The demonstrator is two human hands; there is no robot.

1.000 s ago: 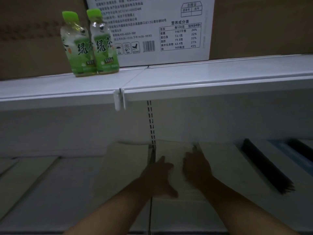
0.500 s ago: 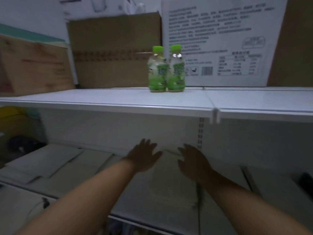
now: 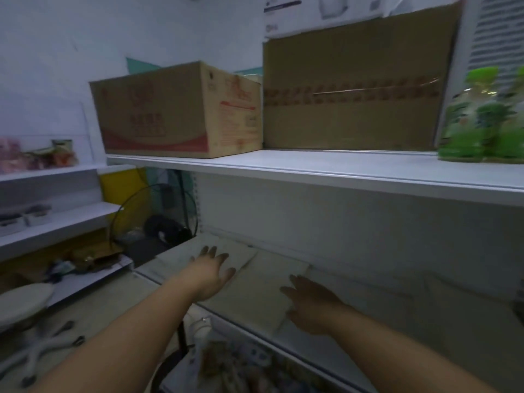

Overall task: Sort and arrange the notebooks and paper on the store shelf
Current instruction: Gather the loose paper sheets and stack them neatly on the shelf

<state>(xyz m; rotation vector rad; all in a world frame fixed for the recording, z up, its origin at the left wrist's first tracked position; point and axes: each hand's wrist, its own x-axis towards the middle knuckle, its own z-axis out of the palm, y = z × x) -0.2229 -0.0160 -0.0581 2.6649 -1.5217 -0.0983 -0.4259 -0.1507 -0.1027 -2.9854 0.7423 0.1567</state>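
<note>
Pale notebooks and paper pads lie flat in a row on the dim lower shelf [image 3: 368,338]. My left hand [image 3: 211,272] reaches in with fingers spread, over the pad at the left end [image 3: 181,255] and the edge of the tan pad beside it [image 3: 255,290]. My right hand [image 3: 310,302] hovers open, fingers straight, at that tan pad's right edge. Neither hand grips anything. Whether the palms touch the paper is unclear. More pale sheets [image 3: 368,290] stretch away to the right in shadow.
The white upper shelf [image 3: 312,165] overhangs the hands; it carries a printed carton [image 3: 175,112], a big brown carton [image 3: 354,92] and two green tea bottles [image 3: 479,123]. A fan [image 3: 158,222], side shelves [image 3: 56,219] and a stool [image 3: 22,302] stand left. A bag of goods [image 3: 226,361] sits below.
My view has swung left, sending the green bottles to the right edge. Both hands have left the central pad and moved left along the shelf, fingers now spread over the leftmost pads.
</note>
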